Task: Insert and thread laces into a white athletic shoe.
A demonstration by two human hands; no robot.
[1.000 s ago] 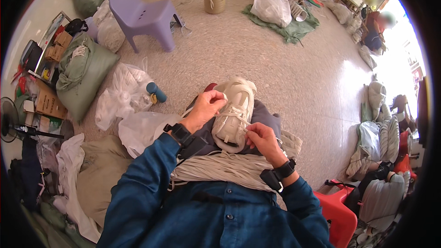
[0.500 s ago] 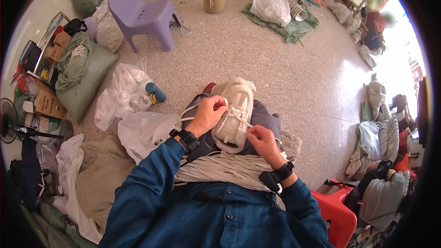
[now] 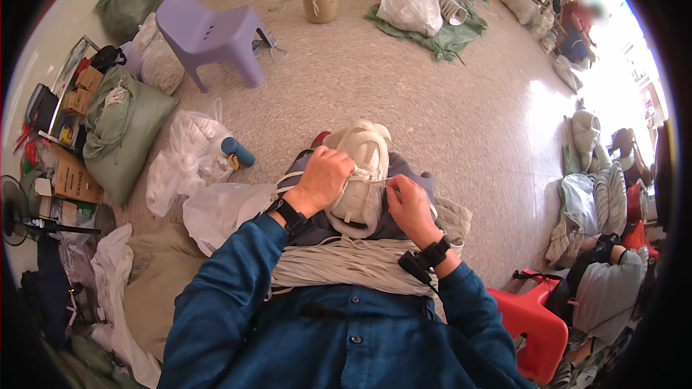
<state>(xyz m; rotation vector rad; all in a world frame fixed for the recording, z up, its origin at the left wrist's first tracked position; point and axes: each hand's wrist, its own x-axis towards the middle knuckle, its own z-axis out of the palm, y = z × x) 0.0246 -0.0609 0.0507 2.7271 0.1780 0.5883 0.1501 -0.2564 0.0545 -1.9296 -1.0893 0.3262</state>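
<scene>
Two hands work at one pale shoe [image 3: 351,205], which sits on my lap over grey cloth [image 3: 412,167]; my left hand [image 3: 324,179] is at the shoe's left side, fingers curled in narrow and closed on a pale lace [image 3: 375,181]; my right hand [image 3: 409,205] is at the right side, thumb and forefinger pinched together on the lace too; a strand of it crosses the top of the shoe between my hands; a thick bundle of pale cords [image 3: 346,266] lies across my lap, between the shoe and my blue shirt [image 3: 310,338]; to the left, on the floor, a blue bottle [image 3: 238,151] lies beside a clear plastic bag [image 3: 189,158]; farther off stands a purple chair [image 3: 209,32].
</scene>
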